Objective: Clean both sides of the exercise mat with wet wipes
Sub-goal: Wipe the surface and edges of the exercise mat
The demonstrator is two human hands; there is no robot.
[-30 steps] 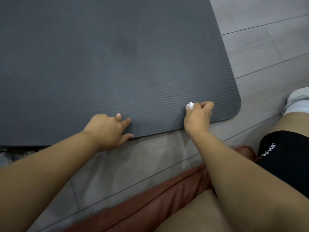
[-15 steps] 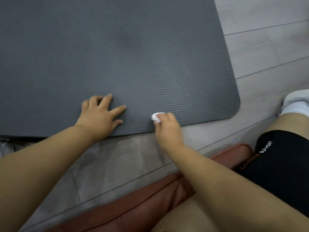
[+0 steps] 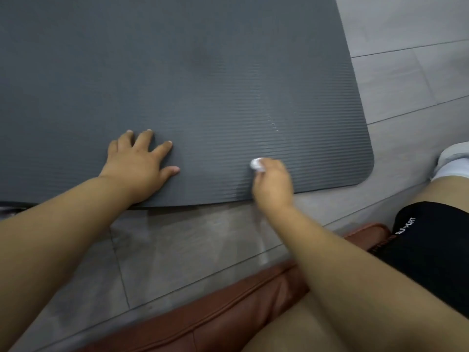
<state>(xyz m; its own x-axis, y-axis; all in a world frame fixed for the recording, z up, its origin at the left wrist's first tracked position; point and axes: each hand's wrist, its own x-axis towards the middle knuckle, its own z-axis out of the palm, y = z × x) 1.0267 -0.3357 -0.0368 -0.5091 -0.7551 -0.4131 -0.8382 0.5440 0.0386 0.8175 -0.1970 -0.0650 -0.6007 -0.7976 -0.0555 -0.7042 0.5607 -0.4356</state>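
Observation:
A dark grey ribbed exercise mat (image 3: 203, 85) lies flat on the floor and fills the upper part of the head view. My left hand (image 3: 140, 165) rests flat on the mat near its front edge, fingers spread. My right hand (image 3: 272, 185) grips a small balled white wet wipe (image 3: 257, 165) and presses it on the mat close to the front edge. Faint wet streaks show on the ribs above the wipe.
Grey floor tiles (image 3: 406, 72) surround the mat on the right and in front. A brown leather cushion (image 3: 228, 318) lies under my legs at the bottom. My right knee in a black support sleeve (image 3: 431, 245) and a white shoe (image 3: 454, 158) are at the right.
My right hand with the wipe moved left along the mat's front edge, then slightly back right and up. My left hand went from gripping the edge to lying flat on the mat.

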